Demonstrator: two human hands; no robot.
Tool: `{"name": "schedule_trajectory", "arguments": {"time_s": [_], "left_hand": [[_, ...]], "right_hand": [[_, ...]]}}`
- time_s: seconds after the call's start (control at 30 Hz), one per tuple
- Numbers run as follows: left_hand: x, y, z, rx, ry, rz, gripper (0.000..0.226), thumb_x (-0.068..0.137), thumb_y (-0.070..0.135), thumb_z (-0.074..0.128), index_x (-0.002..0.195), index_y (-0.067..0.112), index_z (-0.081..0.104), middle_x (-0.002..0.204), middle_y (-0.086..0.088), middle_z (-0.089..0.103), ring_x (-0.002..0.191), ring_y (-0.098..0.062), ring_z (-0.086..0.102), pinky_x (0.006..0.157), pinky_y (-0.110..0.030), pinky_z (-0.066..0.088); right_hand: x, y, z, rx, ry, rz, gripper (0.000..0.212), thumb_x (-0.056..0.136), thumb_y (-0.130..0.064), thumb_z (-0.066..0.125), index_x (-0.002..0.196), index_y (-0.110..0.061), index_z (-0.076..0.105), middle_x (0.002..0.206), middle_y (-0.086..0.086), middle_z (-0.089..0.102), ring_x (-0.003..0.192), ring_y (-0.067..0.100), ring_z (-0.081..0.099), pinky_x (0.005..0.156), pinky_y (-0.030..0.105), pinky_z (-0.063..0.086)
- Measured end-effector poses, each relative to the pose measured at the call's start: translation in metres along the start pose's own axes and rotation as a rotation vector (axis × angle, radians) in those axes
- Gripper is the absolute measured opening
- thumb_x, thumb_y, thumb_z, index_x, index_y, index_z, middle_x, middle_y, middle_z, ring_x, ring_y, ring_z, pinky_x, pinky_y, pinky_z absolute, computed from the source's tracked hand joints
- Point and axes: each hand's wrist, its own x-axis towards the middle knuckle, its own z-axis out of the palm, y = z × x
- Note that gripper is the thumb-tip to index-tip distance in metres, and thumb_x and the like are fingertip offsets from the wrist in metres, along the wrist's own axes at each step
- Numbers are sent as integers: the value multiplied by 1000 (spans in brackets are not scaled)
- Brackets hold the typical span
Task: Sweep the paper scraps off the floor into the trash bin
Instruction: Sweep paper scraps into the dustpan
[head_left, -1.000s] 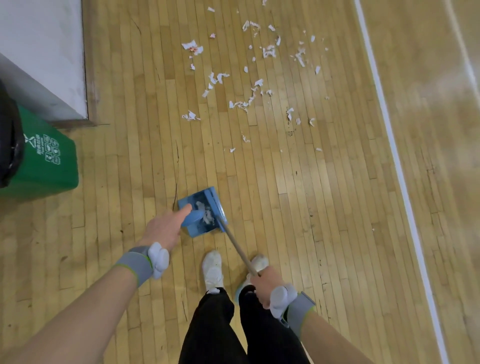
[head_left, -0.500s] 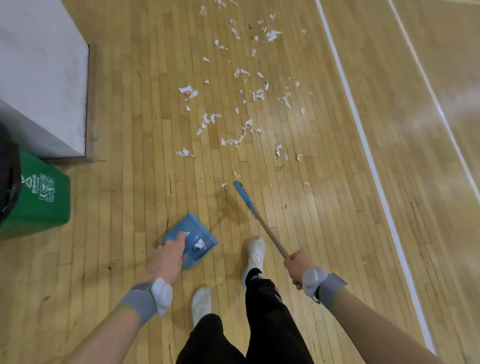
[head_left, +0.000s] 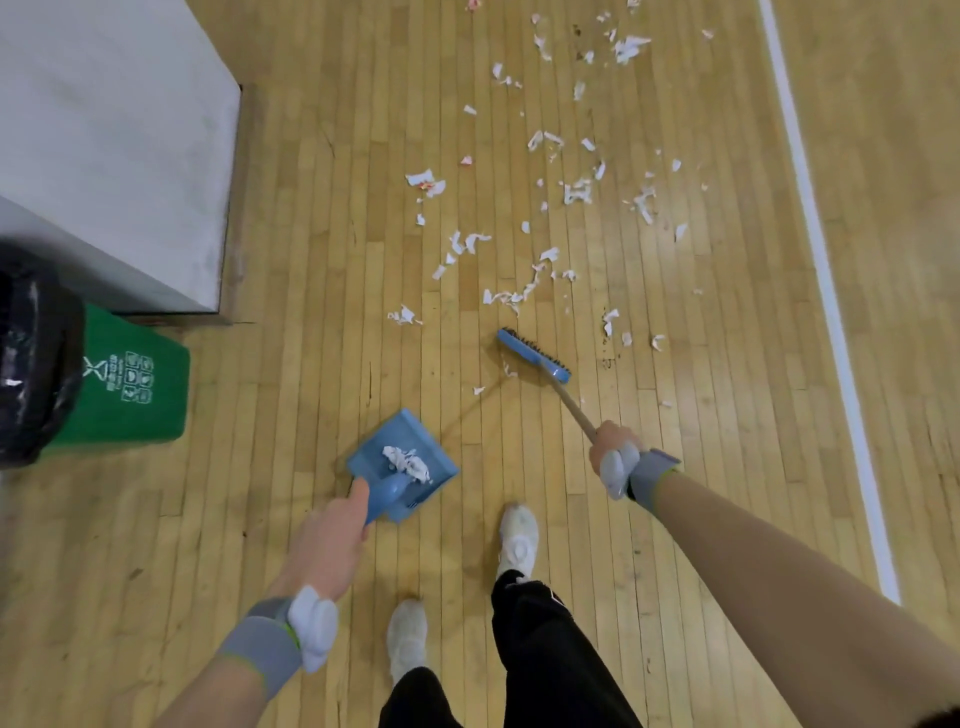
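My left hand (head_left: 332, 540) grips the handle of a blue dustpan (head_left: 402, 460) that holds a small heap of white scraps (head_left: 406, 462). My right hand (head_left: 613, 452) holds the wooden stick of a broom whose blue head (head_left: 532, 355) rests on the wooden floor just ahead of the pan. Several white paper scraps (head_left: 519, 291) lie scattered beyond the broom head, reaching to the top of the view. A green trash bin (head_left: 132, 379) with a black liner (head_left: 28, 353) stands at the left.
A grey-white block or wall base (head_left: 114, 145) fills the upper left, right behind the bin. A white court line (head_left: 826, 291) runs down the floor on the right. My two white shoes (head_left: 514, 540) and black trousers are below, between my arms.
The broom head has swung out from beside the dustpan, forward and to the right toward the scraps. I have stepped closer; the scraps and bin appear nearer.
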Motion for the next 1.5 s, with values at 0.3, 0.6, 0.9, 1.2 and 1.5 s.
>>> {"name": "schedule_trajectory", "arguments": {"time_s": [0.3,0.6,0.9,1.2,1.5], "left_hand": [[23,28,-22,-37,-4,-47,27,94,15,44,120,21,39,82,8,54,69,-11,55,59,-26,46],[43,33,-50,2,-66,-59,50,93,8,42,141,18,32,97,3,60,79,-12,59,68,-27,51],[58,38,-59,-6,-65,-42,36,92,8,45,125,19,40,97,1,61,82,-16,62,75,-37,56],[72,-2,-64,57,-44,27,43,88,10,47,124,29,35,84,11,57,67,0,53,55,-21,46],[89,-43,-85,145,-55,85,33,89,6,42,119,19,42,90,4,59,75,-13,55,61,-27,47]], "right_hand": [[-5,58,-14,-135,-17,-147,31,101,-10,43,126,-14,59,114,6,66,102,20,66,85,27,56],[23,178,-40,192,140,9,34,99,-8,41,128,-14,58,88,8,66,72,23,64,62,31,55],[63,239,-40,196,-19,293,33,97,-7,50,126,7,58,80,6,51,82,20,47,64,22,40],[-9,123,41,454,-117,368,26,99,-4,46,118,7,61,104,23,70,90,32,69,81,39,59],[-86,-5,94,421,-167,204,37,98,-8,38,128,-11,60,115,12,68,89,25,60,79,29,51]]}}
